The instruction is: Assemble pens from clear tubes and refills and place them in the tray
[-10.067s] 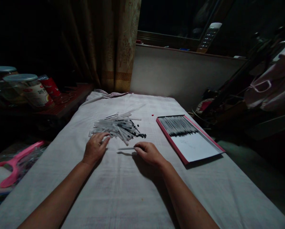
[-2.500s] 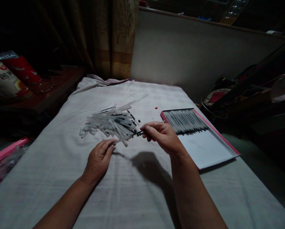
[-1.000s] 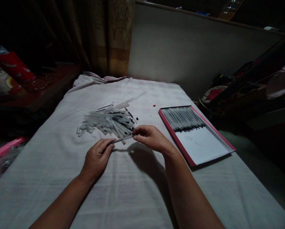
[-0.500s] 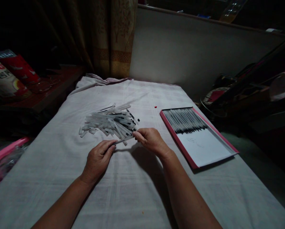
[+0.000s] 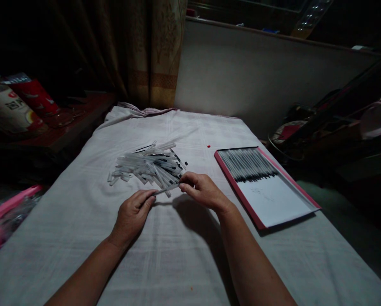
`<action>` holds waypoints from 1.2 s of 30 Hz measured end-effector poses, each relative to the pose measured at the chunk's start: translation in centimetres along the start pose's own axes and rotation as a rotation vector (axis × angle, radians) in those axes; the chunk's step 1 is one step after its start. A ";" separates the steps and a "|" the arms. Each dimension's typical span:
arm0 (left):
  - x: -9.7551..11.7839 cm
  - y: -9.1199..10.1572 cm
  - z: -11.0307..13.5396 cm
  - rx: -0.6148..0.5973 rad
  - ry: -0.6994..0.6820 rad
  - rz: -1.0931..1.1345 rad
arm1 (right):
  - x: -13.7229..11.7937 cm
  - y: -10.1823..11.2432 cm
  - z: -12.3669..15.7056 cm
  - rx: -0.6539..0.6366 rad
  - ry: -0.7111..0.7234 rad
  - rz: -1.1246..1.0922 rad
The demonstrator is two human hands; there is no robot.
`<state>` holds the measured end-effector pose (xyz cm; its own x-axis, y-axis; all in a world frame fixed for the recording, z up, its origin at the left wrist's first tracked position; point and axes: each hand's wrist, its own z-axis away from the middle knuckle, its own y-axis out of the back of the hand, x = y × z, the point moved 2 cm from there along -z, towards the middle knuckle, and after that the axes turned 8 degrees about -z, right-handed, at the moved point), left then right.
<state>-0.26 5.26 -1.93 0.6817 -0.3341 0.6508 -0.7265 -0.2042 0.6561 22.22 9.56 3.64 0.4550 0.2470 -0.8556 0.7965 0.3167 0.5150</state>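
Observation:
Between my two hands is a slim, translucent pen refill [image 5: 166, 189], held level just in front of the pile. My left hand [image 5: 133, 212] pinches one end between thumb and fingers. At the other end my right hand [image 5: 201, 190] is closed, thumb against fingertip, on its tip. Just beyond lies a loose pile of clear tubes and refills [image 5: 145, 163], some with dark ink or black ends. To the right, a shallow pink-edged box [image 5: 241, 197] holds a row of similar dark-tipped refills [image 5: 249, 163] along its far half; white lining shows in the near half.
White cloth [image 5: 165, 263] covers the table. A small red piece [image 5: 208, 146] and a small black piece [image 5: 186, 163] lie past my right hand. A pink handle [image 5: 5, 216] sits at the left edge. Containers [image 5: 15, 108] stand on a side table; a curtain [image 5: 158, 55] hangs behind.
The view has tilted up slightly, so everything sits a little lower. My right fingers have shifted a little at the refill's tip; both hands stay in nearly the same place.

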 end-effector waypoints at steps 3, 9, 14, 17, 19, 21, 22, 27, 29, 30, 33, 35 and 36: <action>0.0 0.0 0.0 -0.017 -0.002 0.018 | 0.2 -0.1 0.0 -0.029 -0.009 -0.023; -0.1 -0.1 0.1 -0.019 -0.013 0.033 | 1.0 -1.0 -0.4 -0.017 -0.071 -0.057; -0.1 -0.1 -0.1 -0.019 0.011 0.025 | 1.6 -0.9 -0.3 -0.051 -0.100 -0.159; 0.0 0.0 -0.1 -0.013 0.026 0.024 | 1.6 -0.3 -0.1 -0.067 -0.025 -0.253; 0.1 0.0 -0.1 -0.015 0.030 0.022 | 1.4 -0.1 0.1 -0.063 -0.001 -0.255; 0.1 0.0 -0.1 -0.020 0.031 0.019 | 1.1 -0.1 0.0 -0.046 -0.003 -0.182; 0.1 0.0 -0.1 -0.022 0.031 0.018 | 1.0 -0.2 0.0 -0.032 -0.009 -0.129; 0.0 -0.1 0.0 -0.025 0.031 0.025 | 1.0 -0.6 -0.3 0.003 -0.075 0.070; 0.0 -0.1 -0.1 -0.019 0.034 0.028 | 1.1 -0.4 -0.2 -0.005 -0.055 0.032; 0.0 -0.1 -0.1 -0.018 0.036 0.027 | 1.1 -0.3 -0.1 -0.010 -0.027 -0.013; 0.0 0.0 -0.1 -0.025 0.035 0.021 | 1.1 0.0 0.0 -0.029 0.039 -0.137; 0.0 0.0 0.0 -0.030 0.034 0.018 | 1.2 -0.2 -0.1 -0.024 0.014 -0.135; 0.0 -0.1 0.0 -0.031 0.033 0.017 | 1.3 -0.3 -0.1 -0.010 -0.014 -0.109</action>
<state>-0.22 5.31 -1.96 0.6721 -0.3067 0.6740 -0.7354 -0.1700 0.6560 22.54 9.91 2.42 0.3712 0.1979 -0.9072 0.8377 0.3503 0.4191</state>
